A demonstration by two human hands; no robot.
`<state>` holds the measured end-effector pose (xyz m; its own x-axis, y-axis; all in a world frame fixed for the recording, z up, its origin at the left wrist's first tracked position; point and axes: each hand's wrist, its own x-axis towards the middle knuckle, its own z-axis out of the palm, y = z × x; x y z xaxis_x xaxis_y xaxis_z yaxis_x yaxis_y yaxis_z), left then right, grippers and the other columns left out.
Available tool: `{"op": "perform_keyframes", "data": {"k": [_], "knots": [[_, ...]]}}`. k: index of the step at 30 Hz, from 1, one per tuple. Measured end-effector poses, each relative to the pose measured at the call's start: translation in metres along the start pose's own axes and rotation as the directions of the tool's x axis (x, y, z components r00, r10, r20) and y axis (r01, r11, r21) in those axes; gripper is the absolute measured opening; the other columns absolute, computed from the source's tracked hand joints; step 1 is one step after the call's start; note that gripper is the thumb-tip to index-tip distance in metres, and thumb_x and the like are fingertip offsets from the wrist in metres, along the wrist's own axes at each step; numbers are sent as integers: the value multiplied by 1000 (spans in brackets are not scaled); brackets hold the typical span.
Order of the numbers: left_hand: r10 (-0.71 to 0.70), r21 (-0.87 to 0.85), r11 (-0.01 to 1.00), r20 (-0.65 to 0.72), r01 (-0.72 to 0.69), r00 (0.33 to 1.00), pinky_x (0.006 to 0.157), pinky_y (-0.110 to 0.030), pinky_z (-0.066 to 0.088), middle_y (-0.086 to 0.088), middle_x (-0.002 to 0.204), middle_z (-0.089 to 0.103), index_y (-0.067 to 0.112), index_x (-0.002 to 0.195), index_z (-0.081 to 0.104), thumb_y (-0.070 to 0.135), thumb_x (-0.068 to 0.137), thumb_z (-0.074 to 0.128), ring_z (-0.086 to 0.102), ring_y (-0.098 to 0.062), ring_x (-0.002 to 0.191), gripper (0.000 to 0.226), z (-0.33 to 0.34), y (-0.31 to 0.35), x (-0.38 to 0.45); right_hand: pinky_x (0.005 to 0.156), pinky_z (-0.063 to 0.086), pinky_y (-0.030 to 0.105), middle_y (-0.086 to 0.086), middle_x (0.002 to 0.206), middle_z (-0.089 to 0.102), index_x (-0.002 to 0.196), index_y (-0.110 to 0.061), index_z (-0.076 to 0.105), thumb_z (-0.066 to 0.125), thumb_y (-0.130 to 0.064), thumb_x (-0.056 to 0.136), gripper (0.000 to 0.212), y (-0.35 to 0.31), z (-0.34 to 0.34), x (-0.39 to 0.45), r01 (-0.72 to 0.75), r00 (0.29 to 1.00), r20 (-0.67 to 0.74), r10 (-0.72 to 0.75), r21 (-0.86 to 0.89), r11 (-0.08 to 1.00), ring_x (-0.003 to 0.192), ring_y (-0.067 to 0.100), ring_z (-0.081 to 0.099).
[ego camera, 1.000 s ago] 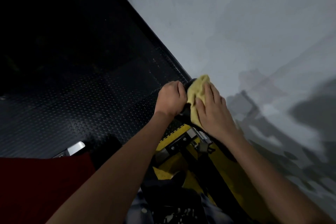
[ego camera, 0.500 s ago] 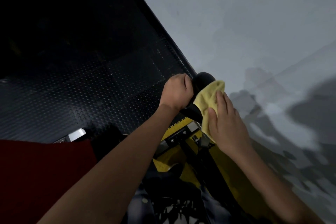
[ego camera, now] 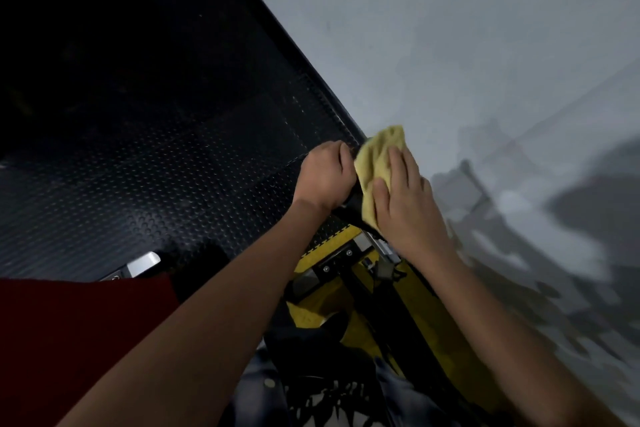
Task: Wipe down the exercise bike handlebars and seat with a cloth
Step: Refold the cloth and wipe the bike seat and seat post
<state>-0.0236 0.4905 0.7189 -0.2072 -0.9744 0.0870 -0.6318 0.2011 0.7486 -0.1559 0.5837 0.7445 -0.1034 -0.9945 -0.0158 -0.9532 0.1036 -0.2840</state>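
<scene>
A yellow cloth (ego camera: pixel 377 156) covers the end of a black handlebar grip (ego camera: pixel 355 206) on the yellow and black exercise bike (ego camera: pixel 332 256). My right hand (ego camera: pixel 405 198) lies over the cloth with its fingers fairly straight, pressing it against the grip. My left hand (ego camera: pixel 325 175) is curled round the same grip just left of the cloth. Most of the grip is hidden under both hands and the cloth. The seat is not visible.
A black studded rubber floor mat (ego camera: pixel 156 166) fills the left side. A grey wall (ego camera: pixel 450 45) with shadows rises on the right. A silver metal part (ego camera: pixel 143 263) lies on the mat near my red clothing (ego camera: pixel 69 340).
My right hand has slid the cloth back up over the end of the grip, which showed bare half a second ago. My left hand has kept its hold.
</scene>
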Motion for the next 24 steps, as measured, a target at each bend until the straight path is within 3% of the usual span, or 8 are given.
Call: {"op": "perform_keyframes", "data": {"k": [4,7,10,15,19,21,24], "knots": [[7,-2,1000,-6,-7,1000,61,-27,31,-5,70,56,8,71,52,15,101,40,50,-17,63,33,1,-1,0,103,46,37,9,169,12,162,-16,11,20,-50,107,66,7,-15,-57,-29,993,113,36,-65,997,134,28,48],[7,11,1000,-4,-7,1000,61,-30,34,-8,72,59,4,73,57,15,100,40,53,-19,65,33,0,1,0,98,48,39,9,169,12,161,-16,10,22,-51,105,67,5,-16,-38,-36,993,108,38,-21,999,133,30,48],[-4,19,1000,1,4,1000,60,-32,35,-7,71,58,5,72,55,15,100,40,51,-19,64,34,1,0,2,104,43,46,15,165,20,159,-11,17,27,-47,106,65,-2,-1,14,-81,996,42,77,109,991,135,37,44],[-30,14,999,4,30,1000,59,-30,31,-6,71,55,7,70,53,15,101,41,49,-19,63,34,-1,4,0,103,39,42,11,151,45,150,-11,38,29,-47,103,60,-4,8,63,-87,996,-21,92,173,981,126,33,51],[-21,11,1000,8,20,1000,59,-28,34,-7,72,58,2,72,56,14,100,40,52,-19,64,34,2,0,-1,103,43,41,14,163,26,160,-11,16,25,-52,105,69,6,-2,6,-75,997,28,72,181,981,135,33,45],[-13,13,1000,9,13,1000,60,-26,35,-4,73,60,5,76,60,16,101,39,53,-15,64,35,3,-3,0,88,44,28,12,160,33,161,-14,11,25,-52,105,69,15,-13,-34,-89,993,90,78,125,988,127,27,54],[0,16,1000,5,0,1000,61,-25,34,-1,71,57,8,74,58,19,101,38,52,-11,62,35,4,-3,1,84,40,21,5,146,48,159,-16,18,20,-57,103,69,26,-22,-69,-68,992,113,60,68,995,115,17,58]]}}
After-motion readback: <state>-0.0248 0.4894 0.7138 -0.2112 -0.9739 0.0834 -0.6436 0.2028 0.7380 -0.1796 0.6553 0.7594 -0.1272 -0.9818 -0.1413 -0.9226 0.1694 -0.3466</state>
